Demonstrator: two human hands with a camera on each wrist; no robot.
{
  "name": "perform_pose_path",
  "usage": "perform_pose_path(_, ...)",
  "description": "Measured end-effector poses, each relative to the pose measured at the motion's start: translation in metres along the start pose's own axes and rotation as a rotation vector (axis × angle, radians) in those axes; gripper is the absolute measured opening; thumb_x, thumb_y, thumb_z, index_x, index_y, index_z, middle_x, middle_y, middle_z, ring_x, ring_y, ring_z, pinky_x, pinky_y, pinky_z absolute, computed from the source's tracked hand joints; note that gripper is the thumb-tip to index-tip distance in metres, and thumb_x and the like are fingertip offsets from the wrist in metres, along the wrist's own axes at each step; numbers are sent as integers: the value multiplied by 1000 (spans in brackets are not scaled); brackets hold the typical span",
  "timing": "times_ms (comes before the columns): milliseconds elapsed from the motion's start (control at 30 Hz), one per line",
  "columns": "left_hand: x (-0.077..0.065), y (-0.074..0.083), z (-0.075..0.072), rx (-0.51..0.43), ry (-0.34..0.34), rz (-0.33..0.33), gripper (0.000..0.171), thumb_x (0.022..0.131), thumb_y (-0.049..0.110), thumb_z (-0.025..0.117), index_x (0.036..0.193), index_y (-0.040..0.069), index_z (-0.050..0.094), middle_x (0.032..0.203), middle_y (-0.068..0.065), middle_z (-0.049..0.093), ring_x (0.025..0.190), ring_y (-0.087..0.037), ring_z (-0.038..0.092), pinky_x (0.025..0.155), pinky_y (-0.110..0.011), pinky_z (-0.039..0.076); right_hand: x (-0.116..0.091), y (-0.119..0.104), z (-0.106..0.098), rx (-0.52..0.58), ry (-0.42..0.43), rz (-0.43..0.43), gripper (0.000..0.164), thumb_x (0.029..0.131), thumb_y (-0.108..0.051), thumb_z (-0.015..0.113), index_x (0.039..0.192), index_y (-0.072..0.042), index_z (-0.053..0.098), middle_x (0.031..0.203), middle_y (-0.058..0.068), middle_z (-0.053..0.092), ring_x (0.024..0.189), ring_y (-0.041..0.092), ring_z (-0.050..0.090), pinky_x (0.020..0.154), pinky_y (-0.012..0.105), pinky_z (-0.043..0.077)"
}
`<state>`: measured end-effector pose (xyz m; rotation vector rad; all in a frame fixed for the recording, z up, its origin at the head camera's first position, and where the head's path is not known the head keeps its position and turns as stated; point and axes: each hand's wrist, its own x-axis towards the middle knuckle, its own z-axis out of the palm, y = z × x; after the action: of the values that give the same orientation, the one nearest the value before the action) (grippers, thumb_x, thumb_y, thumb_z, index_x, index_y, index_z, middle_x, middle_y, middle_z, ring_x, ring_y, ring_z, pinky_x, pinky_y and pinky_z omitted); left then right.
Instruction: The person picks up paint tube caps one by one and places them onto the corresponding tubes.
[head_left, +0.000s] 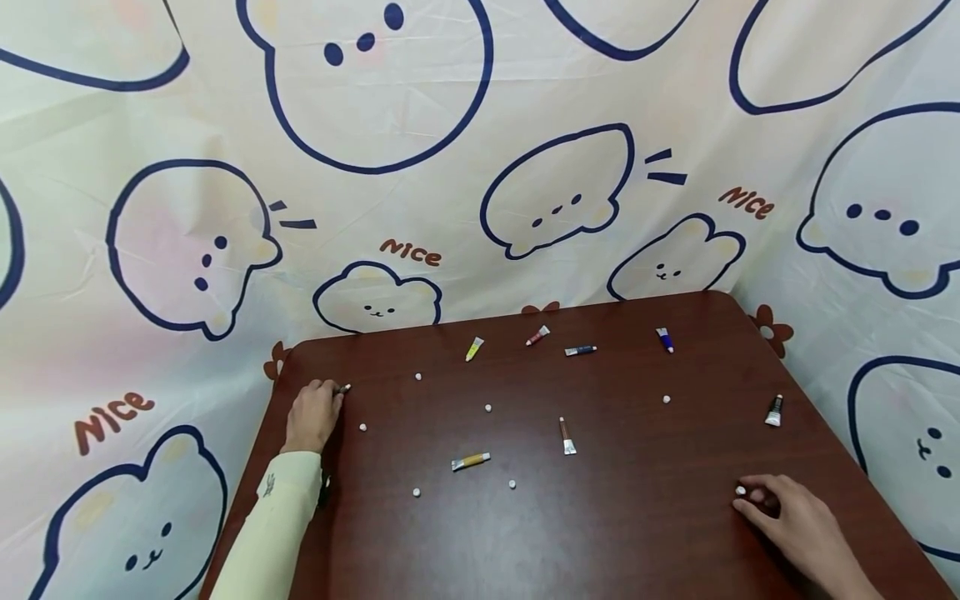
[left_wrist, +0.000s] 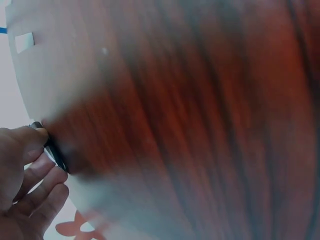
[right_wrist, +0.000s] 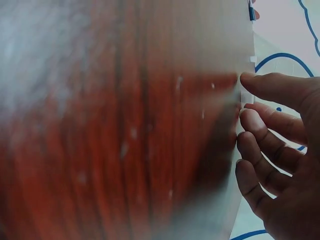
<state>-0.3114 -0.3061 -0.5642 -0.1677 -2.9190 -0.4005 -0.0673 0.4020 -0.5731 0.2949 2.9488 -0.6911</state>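
- Head view: the left hand [head_left: 313, 415] is at the left side of the frame, fingers closed down to a pinch on a slim dark tube [left_wrist: 57, 156]; in the left wrist view the thumb lies against one end and fingertips against the other, a grip that probably suits so small a thing
- The right hand [head_left: 798, 517], lower right of the frame, has thumb and forefinger bent together round a small white piece [head_left: 740, 491], with other fingers loosely curled, perhaps to keep them away from the pinch; whether the piece is lifted, I cannot tell
- Six more white pieces [head_left: 488, 408] lie scattered, mostly left of centre; all stand apart from the tubes, so fingertips could likely come at each from any side
- Yellow, red, dark blue and blue tubes [head_left: 537, 336] lie near the far edge at upper centre; a black tube [head_left: 775, 412] lies by the right edge, where sideways room is tighter
- A brown tube [head_left: 567, 437] and an ochre tube [head_left: 470, 462] lie mid-frame; below them the tabletop [head_left: 450, 554] runs broad to the bottom of the frame, giving both hands space to move inward
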Motion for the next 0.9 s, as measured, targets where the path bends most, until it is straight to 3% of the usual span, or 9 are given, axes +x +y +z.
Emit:
perform_pose_path(333, -4, 0, -3, 8, 46, 56, 18, 101, 6, 71, 107, -12, 72, 98, -27, 68, 91, -44, 67, 84, -61, 60, 3, -6, 2, 1, -16, -18, 21, 100, -23, 78, 114, -6, 78, 92, -2, 67, 81, 13, 58, 69, 35, 48)
perform_pose_path(900, -7, 20, -12, -6, -13, 74, 18, 101, 10, 72, 110, -6, 72, 102, -23, 71, 95, -40, 68, 89, -59, 60, 5, -17, 1, -9, 34, -70, 10, 101, -18, 76, 106, -10, 77, 94, -1, 69, 84, 14, 62, 71, 38, 53)
